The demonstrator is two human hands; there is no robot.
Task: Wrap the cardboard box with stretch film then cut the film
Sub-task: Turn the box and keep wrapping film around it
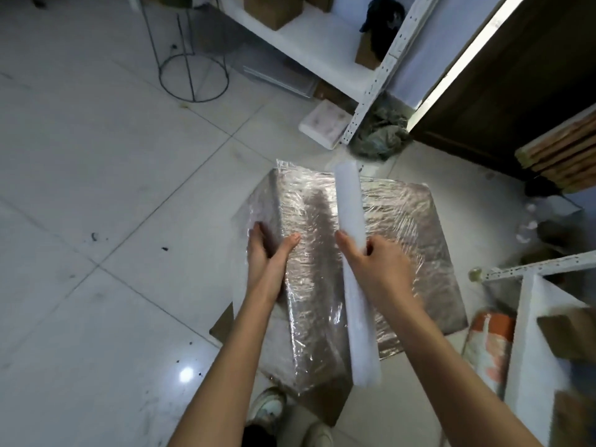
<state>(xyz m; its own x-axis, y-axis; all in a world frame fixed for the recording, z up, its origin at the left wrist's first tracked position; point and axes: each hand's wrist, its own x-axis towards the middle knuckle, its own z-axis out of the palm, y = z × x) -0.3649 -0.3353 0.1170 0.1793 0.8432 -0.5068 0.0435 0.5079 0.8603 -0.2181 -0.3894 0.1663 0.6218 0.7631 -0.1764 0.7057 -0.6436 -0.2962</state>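
Your right hand (374, 266) curls its fingers around the roll of stretch film (353, 262); motion blur softens it, and the roll hides the fingertips. Your left hand (267, 256), fingers straight, presses the film-covered left edge of the cardboard box (400, 240). The box, glossy and wrinkled with film, sits on the tiled floor (96, 188).

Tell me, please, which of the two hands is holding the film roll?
The right hand grips the film roll; the left hand only rests flat on the wrapped box.
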